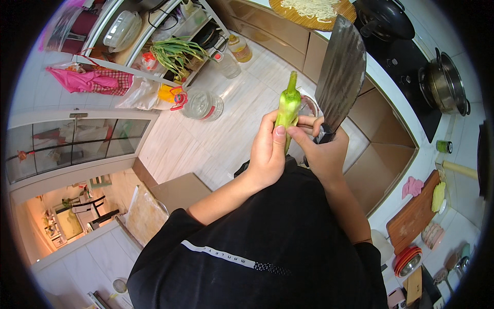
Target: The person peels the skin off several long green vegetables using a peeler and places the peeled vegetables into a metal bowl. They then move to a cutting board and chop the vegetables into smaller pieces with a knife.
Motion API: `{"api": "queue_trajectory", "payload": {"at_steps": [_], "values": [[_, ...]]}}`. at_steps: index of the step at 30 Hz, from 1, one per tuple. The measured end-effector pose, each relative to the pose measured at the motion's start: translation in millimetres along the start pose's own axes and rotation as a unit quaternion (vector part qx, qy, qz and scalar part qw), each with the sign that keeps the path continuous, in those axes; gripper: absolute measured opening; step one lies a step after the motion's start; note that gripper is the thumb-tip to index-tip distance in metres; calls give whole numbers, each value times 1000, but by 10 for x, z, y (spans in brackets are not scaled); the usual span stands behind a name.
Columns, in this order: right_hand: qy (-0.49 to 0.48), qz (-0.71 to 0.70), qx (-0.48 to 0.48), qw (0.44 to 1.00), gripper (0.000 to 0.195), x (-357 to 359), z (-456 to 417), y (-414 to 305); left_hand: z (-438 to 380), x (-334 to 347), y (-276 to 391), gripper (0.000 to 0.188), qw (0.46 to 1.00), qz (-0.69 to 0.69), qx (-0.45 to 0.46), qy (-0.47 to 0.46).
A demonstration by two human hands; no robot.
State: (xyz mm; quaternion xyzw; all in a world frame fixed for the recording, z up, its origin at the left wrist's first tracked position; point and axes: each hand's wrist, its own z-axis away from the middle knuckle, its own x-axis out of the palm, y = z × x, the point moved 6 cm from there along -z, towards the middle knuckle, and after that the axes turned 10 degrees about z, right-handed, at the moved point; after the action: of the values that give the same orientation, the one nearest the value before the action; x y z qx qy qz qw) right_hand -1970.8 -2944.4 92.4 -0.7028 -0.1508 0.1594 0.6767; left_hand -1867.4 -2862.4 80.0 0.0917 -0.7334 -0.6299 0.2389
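Observation:
A long green pepper (289, 101) stands nearly upright, stem end up, in my left hand (267, 154), whose thumb lies along its front. Close on its right, my right hand (326, 154) grips the handle of a Chinese cleaver (341, 71); the broad dark blade points up and away from me. The thumb and fingertips of my right hand also touch the pepper's lower part. The pepper's lower end is partly hidden by the hands. Behind the hands, low down, part of a round bowl or bin (310, 104) shows.
Noodles (314, 8) lie on a round wooden board (276, 5) on the far counter. A black hob (409, 83) bears a wok (389, 19) and a steel pot (449, 85). Spring onions (175, 54) sit on the left shelf; bottles stand on the floor. A cutting board (413, 212) lies at right.

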Motion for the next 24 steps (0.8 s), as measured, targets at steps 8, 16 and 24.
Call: {"api": "queue_trajectory", "payload": {"at_steps": [8, 16, 24], "values": [[10, -79, 42, 996, 31, -72, -2, 17, 48, -3, -30, 41, 997, 29, -63, -27], [90, 71, 31, 993, 27, -342, -132, 309, -79, -48, -139, 47, 961, 171, -212, -45], [44, 350, 18, 936, 29, -513, -326, 669, -161, -174, -205, 47, 921, 269, -276, -64]]}}
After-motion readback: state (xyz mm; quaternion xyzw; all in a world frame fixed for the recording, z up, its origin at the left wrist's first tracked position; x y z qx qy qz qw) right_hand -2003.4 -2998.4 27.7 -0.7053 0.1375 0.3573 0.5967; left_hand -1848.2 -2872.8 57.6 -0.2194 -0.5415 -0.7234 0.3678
